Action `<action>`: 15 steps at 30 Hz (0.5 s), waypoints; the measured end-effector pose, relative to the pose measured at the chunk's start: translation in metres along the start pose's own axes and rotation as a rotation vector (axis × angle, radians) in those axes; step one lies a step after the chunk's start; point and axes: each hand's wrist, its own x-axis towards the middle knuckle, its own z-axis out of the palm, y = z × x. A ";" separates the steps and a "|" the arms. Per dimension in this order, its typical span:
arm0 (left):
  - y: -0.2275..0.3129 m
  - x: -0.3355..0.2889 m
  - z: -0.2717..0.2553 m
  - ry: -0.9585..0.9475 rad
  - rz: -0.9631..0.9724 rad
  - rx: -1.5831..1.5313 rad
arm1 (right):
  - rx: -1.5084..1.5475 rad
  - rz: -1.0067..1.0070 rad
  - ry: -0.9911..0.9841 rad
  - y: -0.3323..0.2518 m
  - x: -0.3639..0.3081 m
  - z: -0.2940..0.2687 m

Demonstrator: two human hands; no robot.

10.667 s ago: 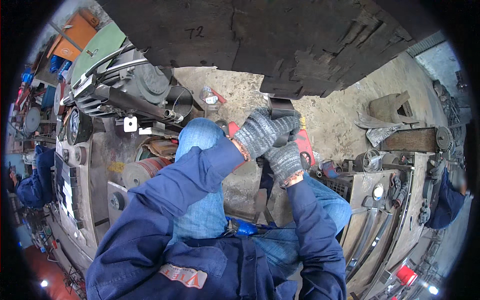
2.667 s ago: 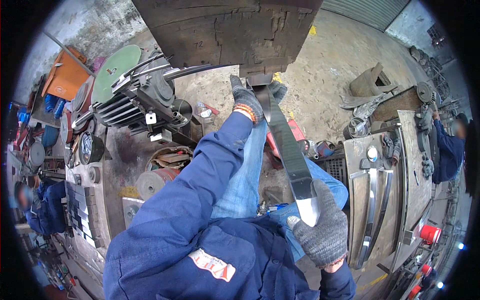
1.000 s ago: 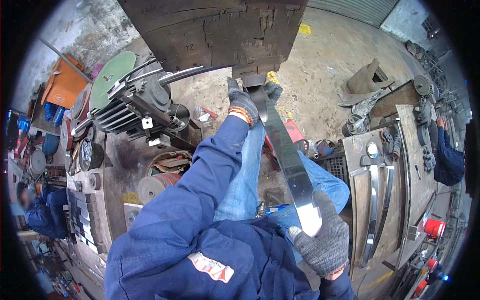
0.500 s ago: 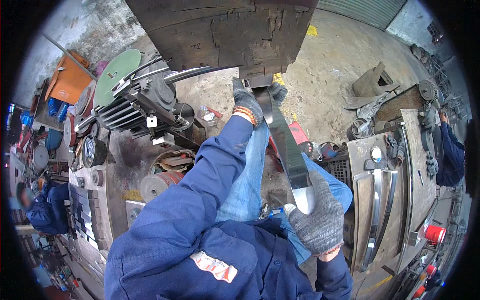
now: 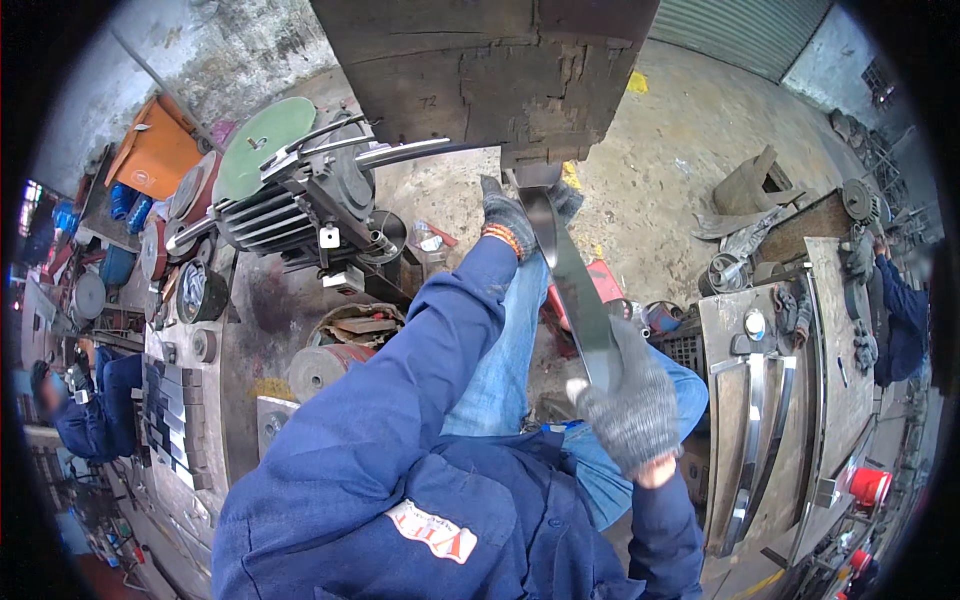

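Observation:
A long, curved, shiny metal strip (image 5: 575, 280) slants from the underside of the dark wooden block (image 5: 480, 95) down towards my lap. Up by the block, my left hand (image 5: 508, 218) in a grey knit glove is closed around the strip's far end. Some of its gloved fingers show on the strip's other side. At the near end my right hand (image 5: 632, 405), also gloved, is closed on the strip. It covers the tip, and its thumb lies on the strip's left side.
A motor with a green disc (image 5: 262, 148) stands at left. On the bench at right lie curved metal strips (image 5: 755, 450) and gloves (image 5: 790, 315). An orange bin (image 5: 150, 150) sits far left. Co-workers sit at far left (image 5: 95, 410) and far right (image 5: 900, 310).
My right hand has slid farther up the strip, covering the bright near end that showed before. My left hand keeps its hold by the block. The whole view has shifted slightly.

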 end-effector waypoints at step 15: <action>-0.008 -0.008 0.001 -0.116 -0.035 0.005 | -0.023 0.110 0.027 -0.023 -0.124 -0.050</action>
